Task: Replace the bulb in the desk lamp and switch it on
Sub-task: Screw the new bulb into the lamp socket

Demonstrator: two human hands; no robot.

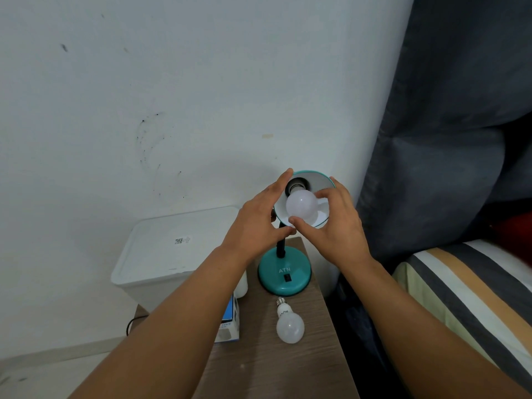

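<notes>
The right hand (334, 226) pinches the white bulb (300, 207) between thumb and fingertips; the bulb sits in the socket of the teal lamp shade (324, 180), which tilts toward the camera. At nine o'clock of the shade, the left hand (259, 223) cups its rim, fingers spread along the edge. The lamp base (283, 276) stands on the wooden table (288, 367). At six o'clock of the base, a second bulb (289, 323) lies loose on its side, near a blue-and-white box (230, 323).

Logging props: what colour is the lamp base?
Teal lamp base, black switch; head view.
</notes>
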